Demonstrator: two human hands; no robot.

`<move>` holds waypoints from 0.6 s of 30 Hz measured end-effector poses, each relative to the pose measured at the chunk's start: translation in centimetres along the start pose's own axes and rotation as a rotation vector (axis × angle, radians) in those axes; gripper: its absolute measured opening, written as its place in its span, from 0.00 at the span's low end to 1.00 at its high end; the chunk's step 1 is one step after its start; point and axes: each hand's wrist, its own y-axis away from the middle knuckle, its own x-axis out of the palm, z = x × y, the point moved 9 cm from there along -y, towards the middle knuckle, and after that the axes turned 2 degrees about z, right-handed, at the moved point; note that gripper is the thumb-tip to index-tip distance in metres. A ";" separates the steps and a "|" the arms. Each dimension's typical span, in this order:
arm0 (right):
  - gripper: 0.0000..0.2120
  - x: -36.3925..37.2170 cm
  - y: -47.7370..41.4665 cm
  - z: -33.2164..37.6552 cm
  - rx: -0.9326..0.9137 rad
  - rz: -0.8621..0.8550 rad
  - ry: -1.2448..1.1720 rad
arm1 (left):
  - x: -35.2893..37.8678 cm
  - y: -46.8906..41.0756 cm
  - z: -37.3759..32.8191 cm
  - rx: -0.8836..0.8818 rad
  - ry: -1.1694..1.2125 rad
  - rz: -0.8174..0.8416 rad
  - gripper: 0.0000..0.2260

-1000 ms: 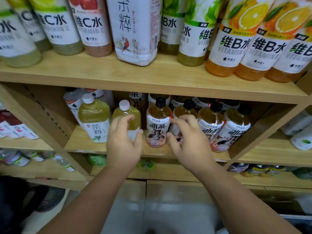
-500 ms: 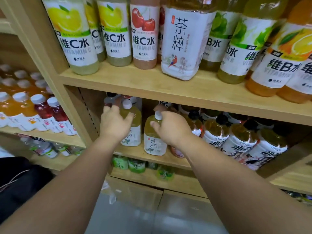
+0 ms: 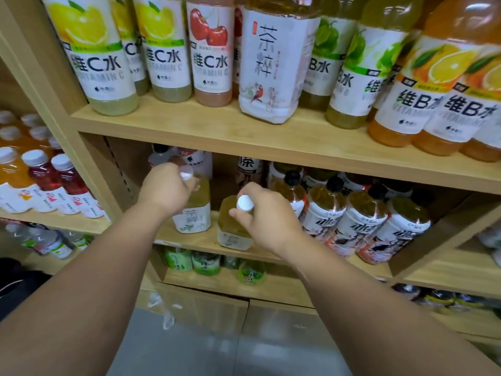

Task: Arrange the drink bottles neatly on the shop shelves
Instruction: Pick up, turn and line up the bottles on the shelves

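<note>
Two white-capped green tea bottles stand on the middle wooden shelf (image 3: 206, 241). My left hand (image 3: 165, 187) grips the neck of the left tea bottle (image 3: 193, 213), its fingers curled just under the cap. My right hand (image 3: 267, 215) holds the top of the right tea bottle (image 3: 233, 226), with thumb and fingers round the neck below the white cap. The right bottle leans slightly toward me near the shelf's front edge. To the right stand several black-capped tea bottles (image 3: 360, 221) in a row.
Large vitamin drink bottles (image 3: 162, 50) and one big tea bottle (image 3: 273, 61) fill the upper shelf. Red and orange juice bottles (image 3: 46, 183) sit in the left bay. Small green bottles (image 3: 206, 263) line the lower shelf. Further bottles stand behind on the middle shelf.
The view shifted left and closer. Both hands rose from the bottles' bodies to their necks. The right hand left the black-capped bottles and took the right tea bottle.
</note>
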 end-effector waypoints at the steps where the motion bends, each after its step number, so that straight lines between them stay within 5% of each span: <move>1: 0.12 -0.1 0.6 -0.2 0.002 -0.017 -0.042 | -0.4 0.9 -0.1 0.034 -0.004 -0.042 0.16; 5: 0.11 -1.7 2.7 -2.3 0.042 -0.080 -0.123 | -0.7 4.8 -1.7 0.158 0.025 -0.164 0.15; 18: 0.09 -6.4 8.6 -8.3 0.080 -0.013 -0.260 | -2.2 13.4 -9.4 0.210 0.093 -0.108 0.12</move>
